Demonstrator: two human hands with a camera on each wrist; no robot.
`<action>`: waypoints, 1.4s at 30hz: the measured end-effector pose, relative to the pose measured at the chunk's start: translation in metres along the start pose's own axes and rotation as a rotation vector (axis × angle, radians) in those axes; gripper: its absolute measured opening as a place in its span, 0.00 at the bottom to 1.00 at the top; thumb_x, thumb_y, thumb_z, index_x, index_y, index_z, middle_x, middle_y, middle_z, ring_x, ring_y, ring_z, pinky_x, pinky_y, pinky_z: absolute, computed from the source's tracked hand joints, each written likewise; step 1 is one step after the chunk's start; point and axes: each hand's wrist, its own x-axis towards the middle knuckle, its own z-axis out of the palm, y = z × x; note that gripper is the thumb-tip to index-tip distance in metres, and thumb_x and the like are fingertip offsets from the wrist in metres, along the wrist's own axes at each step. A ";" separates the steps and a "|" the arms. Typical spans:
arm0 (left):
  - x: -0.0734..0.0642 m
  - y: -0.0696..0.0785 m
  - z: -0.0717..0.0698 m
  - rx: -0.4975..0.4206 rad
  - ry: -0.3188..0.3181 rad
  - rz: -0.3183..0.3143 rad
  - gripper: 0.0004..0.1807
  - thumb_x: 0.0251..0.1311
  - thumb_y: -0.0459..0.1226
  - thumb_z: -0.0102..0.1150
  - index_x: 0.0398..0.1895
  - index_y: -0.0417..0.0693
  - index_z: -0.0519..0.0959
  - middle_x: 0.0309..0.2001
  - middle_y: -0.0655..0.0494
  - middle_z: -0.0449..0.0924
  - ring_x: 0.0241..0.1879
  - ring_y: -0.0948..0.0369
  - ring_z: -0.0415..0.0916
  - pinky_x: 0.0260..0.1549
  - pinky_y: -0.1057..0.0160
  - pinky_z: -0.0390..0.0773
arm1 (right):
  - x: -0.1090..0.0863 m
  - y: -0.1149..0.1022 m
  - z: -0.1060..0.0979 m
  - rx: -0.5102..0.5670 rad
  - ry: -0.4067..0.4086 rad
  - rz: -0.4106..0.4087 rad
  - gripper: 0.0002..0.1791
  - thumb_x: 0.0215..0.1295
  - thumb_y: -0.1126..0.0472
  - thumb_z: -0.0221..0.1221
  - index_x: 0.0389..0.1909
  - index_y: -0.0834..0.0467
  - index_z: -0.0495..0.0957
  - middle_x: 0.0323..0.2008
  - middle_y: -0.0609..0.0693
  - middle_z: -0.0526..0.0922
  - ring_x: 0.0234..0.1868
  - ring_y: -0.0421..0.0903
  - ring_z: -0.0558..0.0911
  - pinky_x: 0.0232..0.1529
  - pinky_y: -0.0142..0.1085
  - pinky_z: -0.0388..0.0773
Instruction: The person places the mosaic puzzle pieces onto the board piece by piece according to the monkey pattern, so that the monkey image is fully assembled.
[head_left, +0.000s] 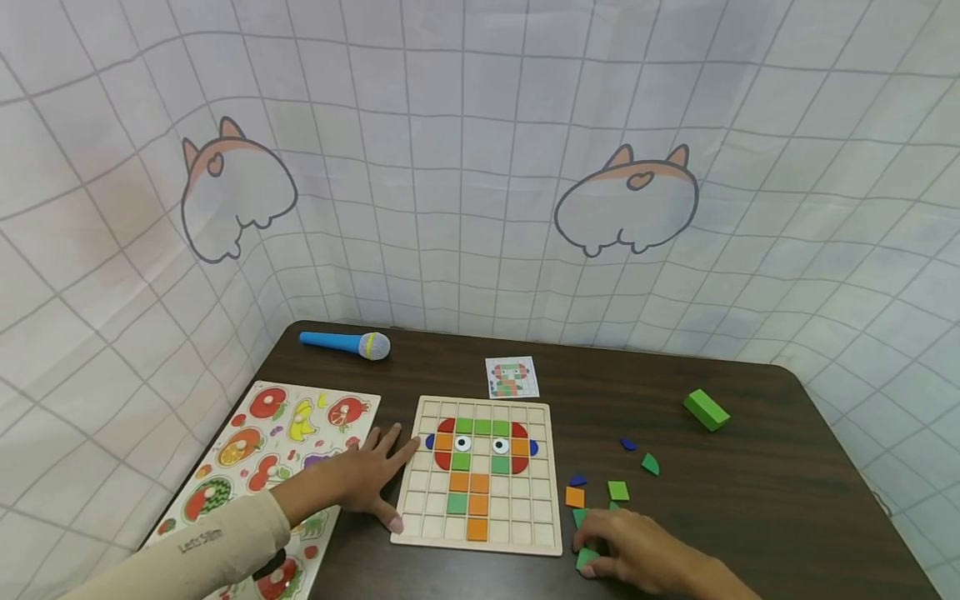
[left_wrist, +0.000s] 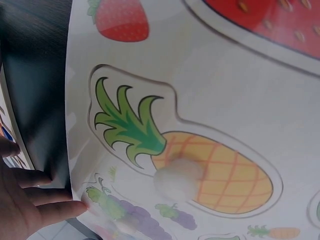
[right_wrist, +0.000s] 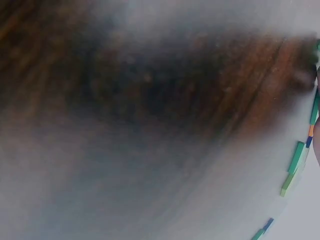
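Observation:
A wooden grid board (head_left: 525, 518) lies on the table, with coloured pieces making a face with two eye pieces (head_left: 462, 443) and a column of orange squares (head_left: 477, 505) below. My left hand (head_left: 369, 477) spreads its fingers at the board's left edge, thumb at the lower left corner. In the left wrist view its fingers (left_wrist: 60, 211) lie by the fruit puzzle's edge. To the right of the board, my right hand (head_left: 637, 546) pinches a green wooden piece (head_left: 585, 558) between thumb and finger at the table top. The right wrist view is mostly blurred.
Loose pieces lie by the right hand: an orange square (head_left: 574, 497), a green square (head_left: 618, 491), a green quarter-round (head_left: 650, 464) and blue half-rounds (head_left: 628, 445). A fruit knob puzzle (head_left: 247, 417), blue microphone (head_left: 345, 343), picture card (head_left: 512, 377) and green block (head_left: 707, 410) surround the board.

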 end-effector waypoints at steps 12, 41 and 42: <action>0.001 -0.001 0.000 0.010 0.002 0.003 0.67 0.39 0.69 0.70 0.80 0.54 0.49 0.80 0.37 0.44 0.76 0.32 0.45 0.66 0.31 0.59 | 0.032 -0.028 0.008 0.232 0.046 -0.066 0.12 0.66 0.48 0.65 0.43 0.51 0.83 0.23 0.32 0.71 0.24 0.25 0.67 0.24 0.22 0.66; -0.003 0.002 -0.003 0.001 -0.001 0.007 0.66 0.40 0.69 0.69 0.80 0.53 0.50 0.79 0.36 0.45 0.76 0.32 0.46 0.66 0.32 0.62 | 0.125 -0.081 0.038 0.272 0.171 0.029 0.14 0.59 0.53 0.72 0.42 0.56 0.86 0.22 0.36 0.75 0.22 0.30 0.70 0.26 0.24 0.68; -0.003 0.001 -0.003 0.000 0.000 0.009 0.66 0.40 0.69 0.69 0.80 0.53 0.50 0.79 0.36 0.45 0.76 0.32 0.46 0.66 0.32 0.62 | 0.125 -0.081 0.039 0.268 0.170 0.034 0.14 0.59 0.53 0.72 0.42 0.56 0.87 0.23 0.36 0.76 0.22 0.30 0.70 0.26 0.24 0.68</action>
